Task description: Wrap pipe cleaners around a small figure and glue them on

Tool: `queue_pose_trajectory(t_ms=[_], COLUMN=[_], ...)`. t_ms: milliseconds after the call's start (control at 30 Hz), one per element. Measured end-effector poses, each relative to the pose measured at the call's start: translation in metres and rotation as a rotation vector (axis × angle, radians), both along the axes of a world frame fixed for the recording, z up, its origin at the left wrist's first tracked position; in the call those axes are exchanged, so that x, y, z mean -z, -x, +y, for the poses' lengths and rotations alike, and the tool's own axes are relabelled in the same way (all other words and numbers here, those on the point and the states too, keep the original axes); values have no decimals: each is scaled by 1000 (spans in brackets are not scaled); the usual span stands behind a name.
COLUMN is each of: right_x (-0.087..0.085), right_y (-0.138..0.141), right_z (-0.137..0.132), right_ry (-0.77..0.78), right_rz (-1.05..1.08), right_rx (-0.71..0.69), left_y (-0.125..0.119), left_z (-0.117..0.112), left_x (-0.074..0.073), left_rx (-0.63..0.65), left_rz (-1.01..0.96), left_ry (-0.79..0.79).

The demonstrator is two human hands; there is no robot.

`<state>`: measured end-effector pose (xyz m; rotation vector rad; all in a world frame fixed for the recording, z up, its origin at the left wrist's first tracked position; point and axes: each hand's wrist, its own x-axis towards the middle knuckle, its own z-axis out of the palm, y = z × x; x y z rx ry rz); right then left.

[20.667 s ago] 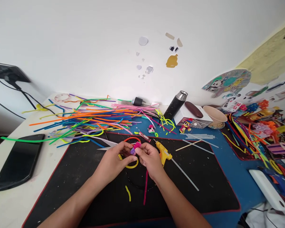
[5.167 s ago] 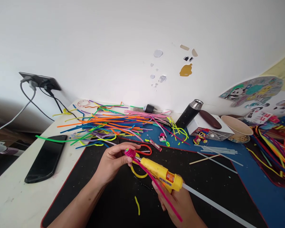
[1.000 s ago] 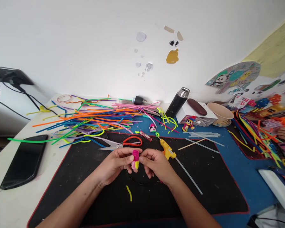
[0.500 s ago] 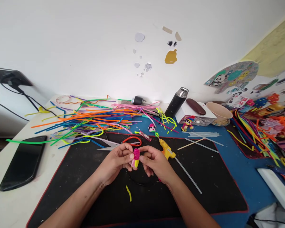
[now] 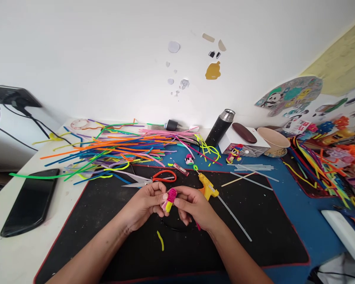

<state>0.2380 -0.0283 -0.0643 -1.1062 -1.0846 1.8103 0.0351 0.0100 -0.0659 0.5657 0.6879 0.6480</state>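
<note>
Between my hands, above the black mat, is a small pipe-cleaner figure piece, magenta on top with pink and yellow below. My left hand pinches it from the left between thumb and fingers. From the right, my right hand grips its edge with thumb and forefinger. A magenta strand shows below the right palm. Just beyond the hands lie the red-handled scissors and a yellow hot glue gun with a glue stick in its back. A short yellow pipe-cleaner piece lies nearer me.
Loose pipe cleaners spread across the back left, near a black phone. At the back stand a black thermos, a white box, a bowl and a small finished figure. Clear glue sticks lie right.
The magenta piece has tilted to the right and shifted slightly down and right between my fingers. Both hands keep their hold on it.
</note>
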Motion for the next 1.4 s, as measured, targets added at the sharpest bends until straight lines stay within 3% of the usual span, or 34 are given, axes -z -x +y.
queue_pose_trajectory(t_ms=[333,467,600,800,1167,1400], right_x=[0,-4,-7,-4,3,-2], right_y=[1,-1,0,6,11,19], right_z=[1,2,3,4,1,-2], right_ry=[5,4,-1,-15,-37,-79], right_rz=[37,6,-61,-118,-216,-199], right_rx=[105,168,182,183,189,190], left_y=[3,8,6,2,1,-1], left_z=[-1,-3,-7,-14,-15,-16], left_x=[-6,-13,-19,-23,-11,-9], left_rx=[-30,-12,88,109,-102,-194], left_rz=[19,117,382,588,609,567], left_ry=[-9,-181,-410,-519,-589,-470])
